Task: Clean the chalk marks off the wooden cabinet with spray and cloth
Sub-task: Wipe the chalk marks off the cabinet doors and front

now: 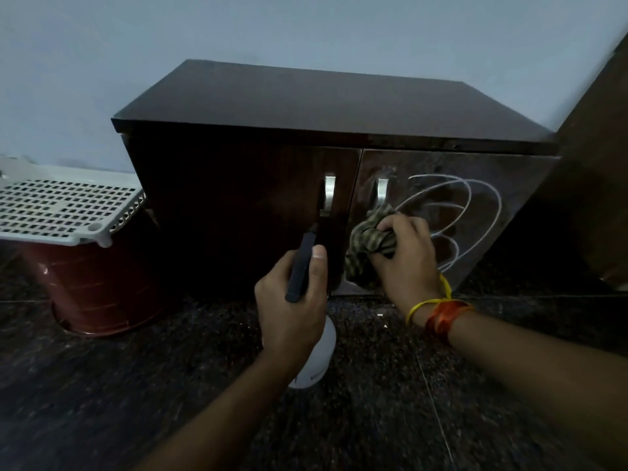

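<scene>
So the chalk marks (452, 212) are those white loopy petal-shaped lines on the right-hand door of the dark wooden cabinet (306, 107), sitting right of centre in the frame, and most of them are clearly not wiped off yet. The right hand (407, 253) has a checked cloth (370, 239) bunched up in its curled fingers and is pressing it against that door just below the right handle (382, 192), at the left edge of the scribble. The door around the handle looks a bit smeary or hazy, could be spray or rubbed chalk, hard to call in this light. The left hand (292, 300) is wrapped around the spray bottle (316, 355) at lower centre, thumb up along the dark spray head, nozzle pointing at the gap between the two doors near the left handle (329, 195); can't see the trigger finger so no idea if it's squeezing. My read is we're in the wiping step, barely into it. Next move probably needs the cloth swept rightward across the loops with firm pressure, maybe another spritz aimed further right first. Off to the left there's a white perforated plastic rack (64, 205) resting on a reddish bucket (88, 287), all on a dark speckled floor (390, 419), with a plain pale wall (306, 28) behind.
</scene>
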The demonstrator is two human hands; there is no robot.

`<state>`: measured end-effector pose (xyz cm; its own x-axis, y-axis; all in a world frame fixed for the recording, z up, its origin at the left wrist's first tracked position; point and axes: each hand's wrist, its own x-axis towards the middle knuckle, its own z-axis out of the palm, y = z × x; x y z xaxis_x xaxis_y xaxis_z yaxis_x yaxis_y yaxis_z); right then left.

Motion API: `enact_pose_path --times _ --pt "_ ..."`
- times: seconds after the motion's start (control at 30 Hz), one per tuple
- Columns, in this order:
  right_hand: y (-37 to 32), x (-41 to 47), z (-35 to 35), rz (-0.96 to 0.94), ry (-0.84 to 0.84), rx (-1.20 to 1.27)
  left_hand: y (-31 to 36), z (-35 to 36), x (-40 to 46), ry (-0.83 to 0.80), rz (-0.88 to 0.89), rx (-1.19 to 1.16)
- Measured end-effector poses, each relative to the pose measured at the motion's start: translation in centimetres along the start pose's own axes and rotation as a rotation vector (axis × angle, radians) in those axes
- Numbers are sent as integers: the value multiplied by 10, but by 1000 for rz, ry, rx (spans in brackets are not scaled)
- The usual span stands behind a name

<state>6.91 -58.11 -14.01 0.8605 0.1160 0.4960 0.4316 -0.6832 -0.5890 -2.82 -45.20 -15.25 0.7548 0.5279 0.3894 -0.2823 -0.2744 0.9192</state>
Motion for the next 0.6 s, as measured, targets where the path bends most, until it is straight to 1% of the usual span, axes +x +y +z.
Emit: enact_pose_path --times 0.2,0.33,0.6 --pt "14 7 -22 66 154 29 10 35 8 30 7 6" --pt "30 10 -30 58 225 41 12 50 6 71 16 27" --pt "46 26 -63 110 305 38 20 70 0 12 8 15"
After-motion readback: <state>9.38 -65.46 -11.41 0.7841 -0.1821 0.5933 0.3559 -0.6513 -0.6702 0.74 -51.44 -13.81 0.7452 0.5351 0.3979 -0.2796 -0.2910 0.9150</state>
